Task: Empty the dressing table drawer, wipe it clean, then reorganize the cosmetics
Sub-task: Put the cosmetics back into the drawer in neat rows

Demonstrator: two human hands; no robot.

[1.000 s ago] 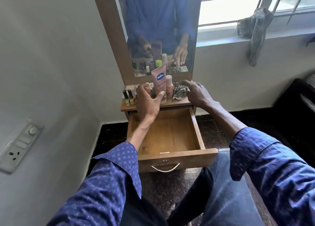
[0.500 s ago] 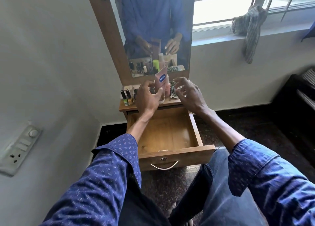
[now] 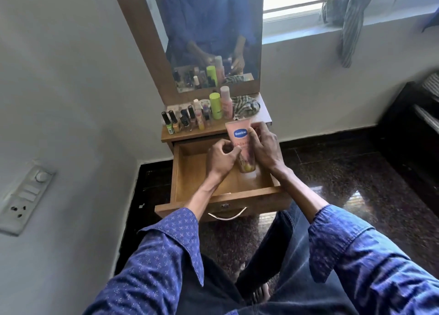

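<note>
"Vaseline" on the pink tube (image 3: 240, 141)

Pink tube (image 3: 240, 140) over open drawer (image 3: 194, 172)

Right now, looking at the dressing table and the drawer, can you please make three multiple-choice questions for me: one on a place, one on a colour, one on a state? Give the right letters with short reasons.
1. Where is the pink tube?
A. flat on the table top
B. held over the open drawer
C. on the window sill

2. What colour is the tall bottle beside the pink bottle?
A. lime green
B. red
C. black

3. In what state is the drawer?
A. shut
B. open and full of cosmetics
C. open, its visible floor bare

Answers:
1 B: the left hand and right hand grip the tube over the drawer.
2 A: its body and cap are lime green.
3 C: it is pulled out, and bare wood shows wherever the hands do not cover it.
</note>
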